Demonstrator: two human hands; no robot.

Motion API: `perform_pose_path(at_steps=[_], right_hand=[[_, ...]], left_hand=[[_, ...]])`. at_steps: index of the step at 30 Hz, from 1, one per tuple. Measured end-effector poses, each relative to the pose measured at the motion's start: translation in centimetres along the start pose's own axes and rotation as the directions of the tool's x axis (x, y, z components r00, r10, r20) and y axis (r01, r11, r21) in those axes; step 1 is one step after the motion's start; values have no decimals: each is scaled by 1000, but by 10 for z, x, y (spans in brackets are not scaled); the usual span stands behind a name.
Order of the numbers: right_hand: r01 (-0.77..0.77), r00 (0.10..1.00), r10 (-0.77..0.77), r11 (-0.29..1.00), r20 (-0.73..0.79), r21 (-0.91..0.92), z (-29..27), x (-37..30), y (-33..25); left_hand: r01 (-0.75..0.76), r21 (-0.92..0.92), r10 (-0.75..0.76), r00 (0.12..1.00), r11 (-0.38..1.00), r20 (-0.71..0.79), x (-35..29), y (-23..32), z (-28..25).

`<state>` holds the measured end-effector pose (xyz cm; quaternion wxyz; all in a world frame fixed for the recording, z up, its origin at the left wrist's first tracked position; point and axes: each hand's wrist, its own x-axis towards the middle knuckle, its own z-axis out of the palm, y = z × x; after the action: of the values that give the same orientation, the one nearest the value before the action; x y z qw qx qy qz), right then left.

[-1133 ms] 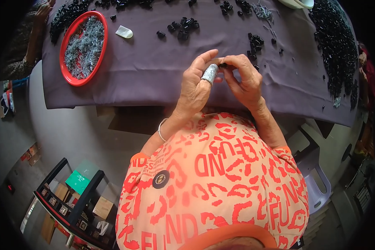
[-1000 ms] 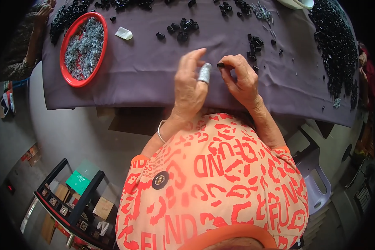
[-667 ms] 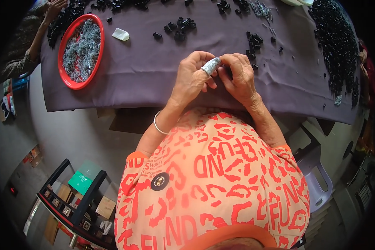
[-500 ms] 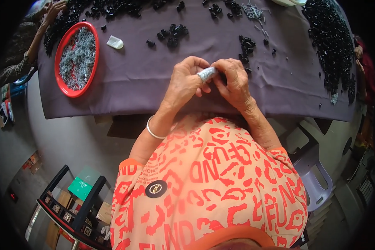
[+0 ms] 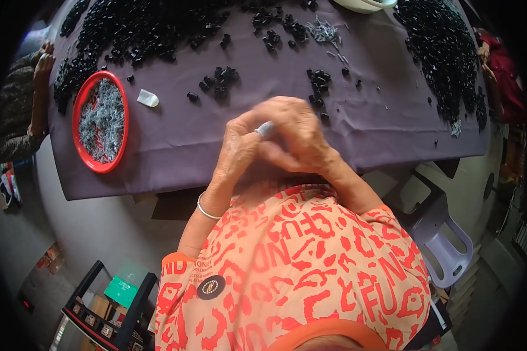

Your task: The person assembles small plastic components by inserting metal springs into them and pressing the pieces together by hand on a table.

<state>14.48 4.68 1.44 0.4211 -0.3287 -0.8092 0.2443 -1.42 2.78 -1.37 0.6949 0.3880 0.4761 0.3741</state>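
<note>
My left hand (image 5: pixel 238 145) and my right hand (image 5: pixel 301 134) meet above the near edge of the cloth-covered table. A pale grey wrapping (image 5: pixel 266 129) covers what looks like my left thumb. My right hand is curled over it, its fingers smeared by motion. The left fingers are bent inward and partly hidden behind the right hand; whatever they pinch cannot be made out. Beyond my hands lie a small cluster of black plastic parts (image 5: pixel 219 82) and another black cluster (image 5: pixel 319 85).
A red basin (image 5: pixel 76 131) of small grey pins stands at left, beside a white finger cot (image 5: pixel 148 97). Large heaps of black parts (image 5: pixel 140 26) cover the far side and right. Loose grey pins (image 5: pixel 322 30) lie near a pale bowl (image 5: pixel 366 4). Other people's arms (image 5: pixel 39 96) rest at both sides.
My view has shifted, so the table sits lower in the picture. My right hand has swung over the left, covering more of its fingers and the wrapping.
</note>
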Motion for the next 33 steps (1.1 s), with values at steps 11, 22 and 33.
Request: perform_pose_path(at_steps=[11, 22, 33], right_hand=[[-9, 982, 10, 1000, 187, -3, 36, -6, 17], [-200, 956, 118, 931, -269, -305, -43, -8, 58], [-288, 898, 426, 755, 106, -590, -76, 7, 89]], left_hand=[[-370, 763, 501, 862, 530, 70, -3, -19, -5], [131, 122, -99, 966, 984, -240, -8, 17, 16], [-110, 713, 517, 765, 692, -384, 5, 25, -21]])
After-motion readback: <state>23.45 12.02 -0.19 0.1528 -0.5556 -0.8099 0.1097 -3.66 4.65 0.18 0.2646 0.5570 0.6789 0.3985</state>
